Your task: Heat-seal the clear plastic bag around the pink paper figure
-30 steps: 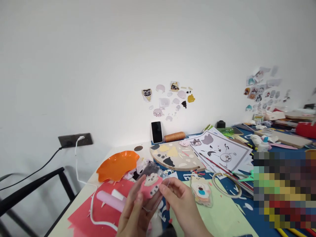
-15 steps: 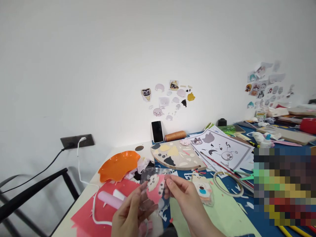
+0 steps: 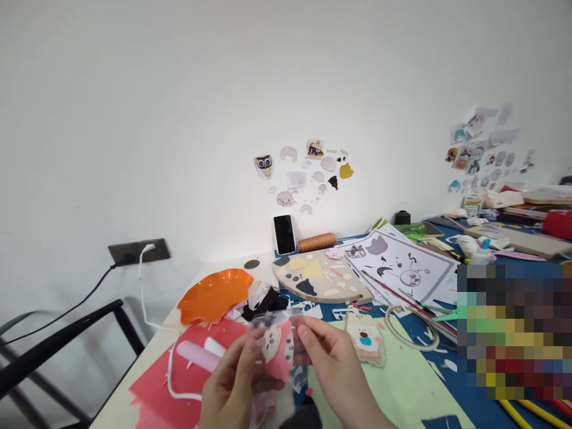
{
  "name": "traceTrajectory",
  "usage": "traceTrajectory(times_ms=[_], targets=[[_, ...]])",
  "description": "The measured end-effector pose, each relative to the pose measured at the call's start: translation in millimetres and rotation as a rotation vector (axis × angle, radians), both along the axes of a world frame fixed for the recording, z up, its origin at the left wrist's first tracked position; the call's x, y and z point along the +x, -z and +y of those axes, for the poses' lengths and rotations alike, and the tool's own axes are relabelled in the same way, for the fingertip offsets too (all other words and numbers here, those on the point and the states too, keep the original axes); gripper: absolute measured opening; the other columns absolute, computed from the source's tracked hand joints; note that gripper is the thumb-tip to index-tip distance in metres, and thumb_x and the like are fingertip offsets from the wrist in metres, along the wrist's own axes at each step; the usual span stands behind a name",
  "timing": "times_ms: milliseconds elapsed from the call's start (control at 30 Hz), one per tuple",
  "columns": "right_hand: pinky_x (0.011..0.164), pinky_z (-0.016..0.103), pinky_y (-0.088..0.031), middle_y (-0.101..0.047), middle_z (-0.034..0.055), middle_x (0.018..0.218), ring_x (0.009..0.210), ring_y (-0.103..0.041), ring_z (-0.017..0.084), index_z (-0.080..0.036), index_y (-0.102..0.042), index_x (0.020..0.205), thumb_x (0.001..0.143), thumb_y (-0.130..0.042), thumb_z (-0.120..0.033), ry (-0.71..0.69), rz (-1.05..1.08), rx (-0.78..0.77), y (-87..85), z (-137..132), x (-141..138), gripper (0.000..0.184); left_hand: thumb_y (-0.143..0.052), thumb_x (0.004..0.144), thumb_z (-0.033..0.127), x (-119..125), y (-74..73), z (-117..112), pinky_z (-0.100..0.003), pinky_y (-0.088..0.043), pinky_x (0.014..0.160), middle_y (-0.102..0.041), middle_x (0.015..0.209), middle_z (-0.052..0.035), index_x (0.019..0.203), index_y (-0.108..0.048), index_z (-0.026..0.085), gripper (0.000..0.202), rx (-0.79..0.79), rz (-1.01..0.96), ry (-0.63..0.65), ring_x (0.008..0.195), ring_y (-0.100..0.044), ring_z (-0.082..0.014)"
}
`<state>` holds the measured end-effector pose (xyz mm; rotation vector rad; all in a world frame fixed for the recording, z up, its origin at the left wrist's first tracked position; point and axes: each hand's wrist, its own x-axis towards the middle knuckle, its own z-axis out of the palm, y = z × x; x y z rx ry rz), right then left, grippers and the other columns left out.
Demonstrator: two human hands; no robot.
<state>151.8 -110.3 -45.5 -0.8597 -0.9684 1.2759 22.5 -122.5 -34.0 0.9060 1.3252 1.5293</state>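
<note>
Between my two hands is a clear plastic bag (image 3: 298, 377) with a pink and cream paper cut-out (image 3: 281, 360) in it, tilted and marked with small dark spots. My left hand (image 3: 235, 381) is closed on the bag's left side, thumb in front and fingers showing through the plastic behind. At the upper right edge, my right hand (image 3: 333, 366) pinches the bag between thumb and fingers. Just right of my right hand, another bagged cut-out (image 3: 365, 338) with a cream animal face and blue detail lies on a light green sheet (image 3: 402, 381).
An orange dish (image 3: 214, 295) and red paper (image 3: 156, 375) are at left, with a lilac stick-like object (image 3: 196, 356) and white cable. Behind my hands are a round board (image 3: 328, 296) with cut pieces, a phone (image 3: 285, 234), printed sheets (image 3: 402, 262) and a tape roll (image 3: 435, 344).
The bag and cut-out have tilted and dropped slightly, and the plastic looks more crumpled. Both hands keep hold of it. The view has shifted a little.
</note>
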Motion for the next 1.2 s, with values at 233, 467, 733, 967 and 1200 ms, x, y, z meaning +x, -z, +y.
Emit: traceTrajectory(times_ms=[233, 467, 733, 967, 1200], targets=[[0.064, 0.03, -0.055, -0.073, 0.0101, 0.079, 0.07, -0.066, 0.019, -0.013, -0.074, 0.095, 0.069, -0.068, -0.058, -0.046, -0.014, -0.06, 0.5, -1, -3, 0.053, -0.076, 0.051, 0.06, -21, 16.5, 12, -0.021, -0.049, 0.056, -0.071, 0.069, 0.0006, 0.08, -0.076, 0.021, 0.048, -0.05, 0.204, -0.048, 0.069, -0.061, -0.0194], [0.061, 0.025, -0.051, -0.074, 0.0084, 0.077, 0.063, -0.063, 0.014, -0.013, -0.075, 0.091, 0.061, -0.078, -0.051, -0.143, 0.019, -0.146, 2.9, 1, -3, 0.049, -0.076, 0.056, 0.05, -12, 4.6, 3, -0.022, -0.046, 0.059, -0.071, 0.071, 0.0013, 0.076, -0.076, 0.023, 0.034, -0.1, 0.182, -0.15, 0.073, -0.058, -0.0194], [0.067, 0.027, -0.052, -0.074, 0.0068, 0.076, 0.064, -0.065, 0.014, -0.015, -0.076, 0.085, 0.052, -0.082, -0.05, -0.111, 0.098, -0.211, -0.3, -1, -4, 0.049, -0.075, 0.056, 0.056, -11, -1.2, 7, -0.022, -0.042, 0.044, -0.063, 0.057, 0.0024, 0.078, -0.075, 0.02, 0.042, -0.118, 0.105, -0.017, 0.051, -0.052, -0.0142], [0.071, 0.029, -0.054, -0.073, 0.0068, 0.077, 0.069, -0.066, 0.016, -0.015, -0.075, 0.078, 0.055, -0.084, -0.043, -0.161, 0.143, -0.187, -1.8, -3, -5, 0.037, -0.076, 0.061, 0.044, -14, -2.1, 9, -0.027, -0.052, 0.066, -0.073, 0.102, -0.0069, 0.085, -0.076, 0.02, 0.033, -0.085, 0.103, 0.165, 0.104, -0.06, -0.0305], [0.062, 0.023, -0.049, -0.07, 0.0051, 0.068, 0.061, -0.06, 0.012, -0.015, -0.077, 0.084, 0.064, -0.079, -0.043, -0.243, 0.191, -0.132, 9.9, -2, -13, 0.034, -0.075, 0.065, 0.039, -12, -0.2, 6, -0.028, -0.05, 0.077, -0.073, 0.102, -0.0068, 0.085, -0.075, 0.02, 0.028, -0.064, 0.076, 0.25, 0.111, -0.057, -0.0304]])
